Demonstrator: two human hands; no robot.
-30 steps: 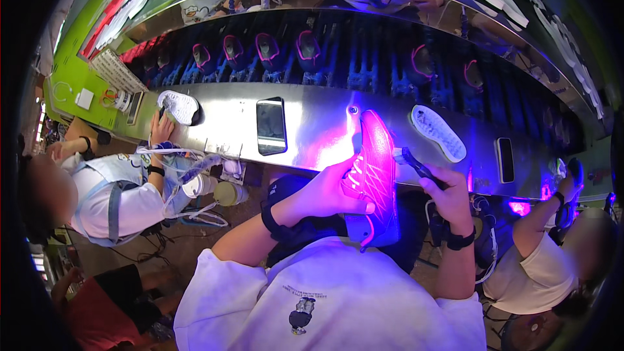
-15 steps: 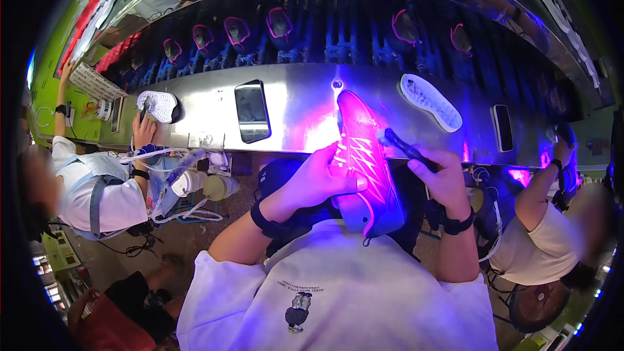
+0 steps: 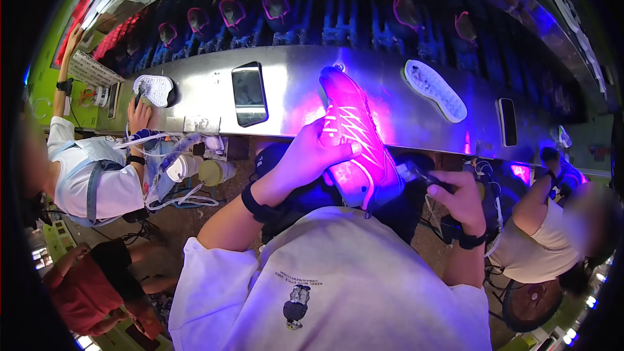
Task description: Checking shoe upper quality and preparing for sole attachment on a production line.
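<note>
A lace-up shoe upper [image 3: 364,127], lit bright pink under violet light, slants in front of me with its dark toe pointing away. My left hand [image 3: 311,155] is closed on its left side, the thumb lying across near the collar. A dark-handled brush [image 3: 424,176] is in my closed right hand [image 3: 463,200]. The brush tip is at the right side of the shoe's heel; I cannot tell whether it touches. On the steel bench [image 3: 195,84] beyond, a white shoe sole [image 3: 435,91] lies to the right.
One phone [image 3: 249,94] lies left of the shoe, another phone [image 3: 507,122] at the right. Behind the bench runs a dark conveyor [image 3: 351,13] carrying several pink-edged shoe parts. A person [image 3: 97,175] at the left handles a white sole [image 3: 155,90]; another person [image 3: 546,227] sits at the right.
My right hand has brought the brush down from the shoe's middle right side to its heel. The shoe has tilted a little, its toe shifting left. My left hand keeps its hold.
</note>
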